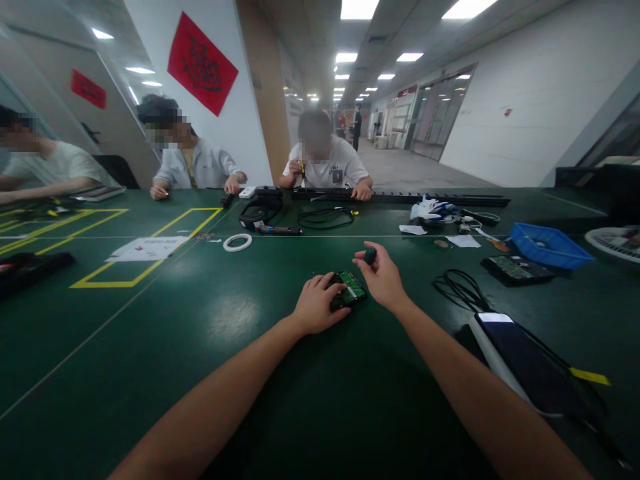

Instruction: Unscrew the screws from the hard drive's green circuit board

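A long green table (pixel 165 340) under bright ceiling lights (pixel 360 9), a co-worker (pixel 325 167) seated across it, a pale corridor (pixel 400 163) behind.
Both bare forearms reach forward over the tabletop; the left hand (pixel 317 303) lies low, thumb and fingers spanning the green circuit board (pixel 354 285), holding it on the table, while just beside it the right hand (pixel 383 277) pinches a small dark rounded handle (pixel 370 256) between thumb and fingers.

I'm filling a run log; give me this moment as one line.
left hand: on green circuit board | right hand: holds dark rounded object | blue tray: on table, right side
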### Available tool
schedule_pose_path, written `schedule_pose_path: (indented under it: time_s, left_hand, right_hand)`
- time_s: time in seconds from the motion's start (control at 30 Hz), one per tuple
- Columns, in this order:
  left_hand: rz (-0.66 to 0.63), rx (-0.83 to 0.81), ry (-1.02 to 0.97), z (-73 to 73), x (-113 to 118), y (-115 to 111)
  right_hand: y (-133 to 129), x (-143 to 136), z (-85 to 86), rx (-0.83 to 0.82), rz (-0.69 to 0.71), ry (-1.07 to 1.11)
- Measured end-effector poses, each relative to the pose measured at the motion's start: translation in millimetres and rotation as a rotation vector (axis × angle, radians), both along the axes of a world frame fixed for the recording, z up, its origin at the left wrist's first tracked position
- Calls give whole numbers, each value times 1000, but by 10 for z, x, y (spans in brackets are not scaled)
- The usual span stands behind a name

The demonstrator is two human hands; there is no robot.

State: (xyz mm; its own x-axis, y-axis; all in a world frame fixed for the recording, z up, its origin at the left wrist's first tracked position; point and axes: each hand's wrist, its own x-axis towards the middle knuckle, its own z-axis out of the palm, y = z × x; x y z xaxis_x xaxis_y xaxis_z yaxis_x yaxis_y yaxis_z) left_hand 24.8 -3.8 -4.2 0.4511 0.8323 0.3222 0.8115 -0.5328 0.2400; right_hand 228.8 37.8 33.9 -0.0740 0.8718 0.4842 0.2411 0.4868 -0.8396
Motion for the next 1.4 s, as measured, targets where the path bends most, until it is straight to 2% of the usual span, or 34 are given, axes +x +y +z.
schedule_pose_path:
  time_s: [0.47,0.77,1.03,1.3,1.4]
  left_hand:
    - [8,-30,18,29,-2,-9]
    - [3,-39,-10,36,2,-18]
    - [-5,-35,-14,34,2,-18]
    - [3,-10,-34,23,5,-22]
    - [1,-22,-34,35,3,-21]
  right_hand:
    - [-67,72,80,88,-324,-348]
    - [-78,75,93,101,-302,-365]
    - [-96,34,62,-24,-166,-185]
    - [-7,98,-6,5,-155,-193]
    - [-3,117,7,55,-201,-260]
